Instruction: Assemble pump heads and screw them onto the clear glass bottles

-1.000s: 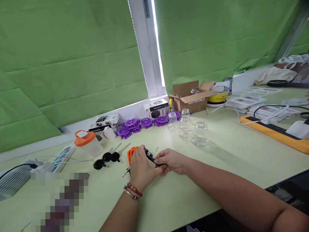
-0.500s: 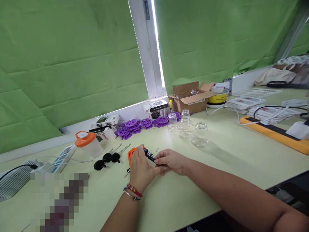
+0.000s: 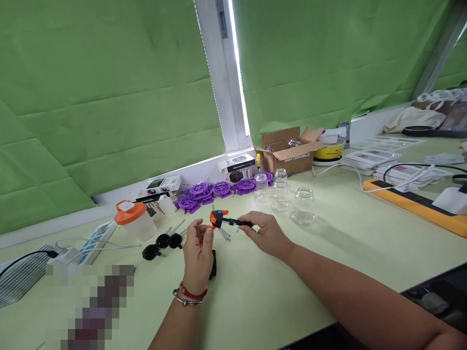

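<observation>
Green sheets (image 3: 138, 82): they hang behind the pale tabletop (image 3: 255, 301).
Right hand (image 3: 270, 236): its fingers pinch the black end of the black-and-orange part (image 3: 218, 218).
Black-and-orange part: it is up between the two hands, its orange end to the left.
Left hand (image 3: 199, 257): its fingers curl near the orange end; I cannot tell if they grip it.
Purple wheels (image 3: 200, 190): they lie at the back.
Clear jars (image 3: 303, 206): they stand on the right.
</observation>
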The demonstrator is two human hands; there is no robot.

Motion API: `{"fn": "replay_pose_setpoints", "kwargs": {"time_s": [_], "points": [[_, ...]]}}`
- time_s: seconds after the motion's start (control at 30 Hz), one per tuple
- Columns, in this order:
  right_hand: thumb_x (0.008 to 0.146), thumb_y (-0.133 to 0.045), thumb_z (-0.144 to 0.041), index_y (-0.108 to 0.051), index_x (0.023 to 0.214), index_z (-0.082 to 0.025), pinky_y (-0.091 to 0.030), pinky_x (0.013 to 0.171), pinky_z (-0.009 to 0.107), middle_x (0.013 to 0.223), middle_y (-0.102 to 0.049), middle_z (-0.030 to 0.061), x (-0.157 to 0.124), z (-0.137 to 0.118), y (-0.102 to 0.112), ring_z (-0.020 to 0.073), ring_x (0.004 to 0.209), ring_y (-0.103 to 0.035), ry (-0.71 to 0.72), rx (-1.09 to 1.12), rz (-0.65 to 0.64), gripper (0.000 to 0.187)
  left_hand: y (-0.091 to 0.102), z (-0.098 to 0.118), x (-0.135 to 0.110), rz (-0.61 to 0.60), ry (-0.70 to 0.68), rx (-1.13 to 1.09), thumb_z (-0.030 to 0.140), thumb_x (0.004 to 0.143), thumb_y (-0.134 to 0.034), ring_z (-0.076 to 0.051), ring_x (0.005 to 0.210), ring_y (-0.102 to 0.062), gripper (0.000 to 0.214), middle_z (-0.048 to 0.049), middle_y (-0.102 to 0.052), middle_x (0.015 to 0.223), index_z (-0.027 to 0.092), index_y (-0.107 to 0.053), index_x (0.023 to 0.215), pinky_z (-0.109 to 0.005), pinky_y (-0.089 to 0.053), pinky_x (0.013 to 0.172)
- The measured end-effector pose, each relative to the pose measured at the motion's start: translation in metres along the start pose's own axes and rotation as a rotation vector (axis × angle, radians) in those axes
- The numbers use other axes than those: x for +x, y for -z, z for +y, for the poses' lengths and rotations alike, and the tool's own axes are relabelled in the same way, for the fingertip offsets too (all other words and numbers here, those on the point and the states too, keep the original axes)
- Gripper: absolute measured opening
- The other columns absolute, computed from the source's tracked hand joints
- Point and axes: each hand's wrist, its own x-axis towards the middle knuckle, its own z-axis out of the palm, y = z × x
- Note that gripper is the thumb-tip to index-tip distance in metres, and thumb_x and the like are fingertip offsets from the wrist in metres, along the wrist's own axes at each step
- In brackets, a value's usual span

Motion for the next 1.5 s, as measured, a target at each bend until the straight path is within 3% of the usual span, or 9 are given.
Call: {"fn": "replay_pose_setpoints", "kwargs": {"time_s": [0.1,0.17,0.4,0.57,0.73,0.83,0.93,1.13,1.5], "points": [[0.083,-0.057,-0.018,-0.070,0.094,-0.021,-0.049,0.073,0.028,0.089,-0.067,0.0048,0.000,0.000,0.002,0.0156,0.078,-0.062,0.153,-0.117,-0.003,0.018,-0.004,0.000,0.002,-0.190,0.185,-0.329,0.047,0.089,-0.045,-0.014,0.067,-0.057,0.037,-0.0029,-0.059,0.081,0.018,-0.051,0.111,-0.026,-0.046,0.057],[0.083,-0.057,-0.015,-0.071,0.093,-0.021,-0.050,0.073,0.027,0.090,-0.068,0.0046,0.001,0.003,0.001,0.0149,0.077,-0.062,0.166,-0.146,-0.021,0.018,-0.007,-0.003,0.003,-0.234,0.253,-0.431,0.045,0.086,-0.053,-0.012,0.065,-0.058,0.035,-0.0019,-0.059,0.081,0.017,-0.053,0.107,-0.024,-0.044,0.053],[0.079,-0.064,-0.016,-0.070,0.089,-0.019,-0.047,0.070,0.027,0.084,-0.068,0.0039,0.004,0.023,-0.005,0.0157,0.075,-0.061,0.098,-0.239,-0.085,0.012,-0.011,-0.023,0.009,-0.231,0.338,-0.495,0.040,0.078,-0.065,-0.011,0.063,-0.059,0.034,-0.0007,-0.059,0.081,0.015,-0.055,0.100,-0.023,-0.045,0.053],[0.081,-0.060,-0.014,-0.069,0.089,-0.020,-0.045,0.069,0.025,0.085,-0.067,0.0034,0.004,0.022,-0.006,0.0145,0.075,-0.060,0.064,-0.302,-0.142,0.014,-0.013,-0.021,0.009,-0.212,0.340,-0.458,0.041,0.077,-0.065,-0.011,0.062,-0.058,0.037,-0.0008,-0.059,0.079,0.014,-0.054,0.099,-0.024,-0.047,0.054],[0.083,-0.054,-0.015,-0.069,0.090,-0.020,-0.041,0.069,0.025,0.084,-0.064,0.0036,0.029,0.030,-0.004,0.0159,0.077,-0.058,-0.042,-0.481,-0.107,0.017,-0.005,-0.021,0.015,0.011,0.334,-0.362,0.050,0.076,-0.062,-0.009,0.057,-0.055,0.049,-0.0010,-0.059,0.082,0.017,-0.050,0.110,-0.021,-0.041,0.048],[0.081,-0.057,-0.016,-0.071,0.088,-0.021,-0.040,0.070,0.025,0.086,-0.065,0.0037,0.052,0.053,-0.001,0.0168,0.080,-0.057,-0.199,-0.584,-0.094,0.017,0.004,-0.030,0.022,0.218,0.324,-0.324,0.048,0.079,-0.059,-0.005,0.052,-0.046,0.037,0.0015,-0.055,0.078,0.017,-0.053,0.100,-0.018,-0.039,0.050],[0.079,-0.057,-0.015,-0.072,0.088,-0.021,-0.040,0.074,0.026,0.090,-0.067,0.0044,0.066,0.081,0.001,0.0181,0.085,-0.058,-0.250,-0.598,-0.086,0.018,0.010,-0.041,0.029,0.354,0.343,-0.310,0.043,0.078,-0.059,-0.004,0.050,-0.042,0.030,0.0021,-0.053,0.075,0.016,-0.053,0.091,-0.017,-0.038,0.048],[0.077,-0.061,-0.017,-0.073,0.091,-0.023,-0.042,0.078,0.026,0.093,-0.070,0.0024,0.069,0.110,0.000,0.0182,0.088,-0.060,-0.313,-0.590,-0.097,0.020,0.013,-0.057,0.034,0.404,0.364,-0.278,0.042,0.078,-0.056,-0.004,0.046,-0.035,0.027,0.0044,-0.050,0.068,0.017,-0.050,0.086,-0.018,-0.032,0.043],[0.076,-0.064,-0.020,-0.072,0.101,-0.020,-0.045,0.085,0.033,0.102,-0.069,0.0074,0.065,0.113,0.003,0.0229,0.096,-0.061,-0.350,-0.576,-0.086,0.026,0.023,-0.068,0.038,0.419,0.363,0.032,0.044,0.086,-0.045,-0.011,0.057,-0.048,0.028,-0.0001,-0.054,0.071,0.017,-0.053,0.087,-0.025,-0.043,0.056]]}}
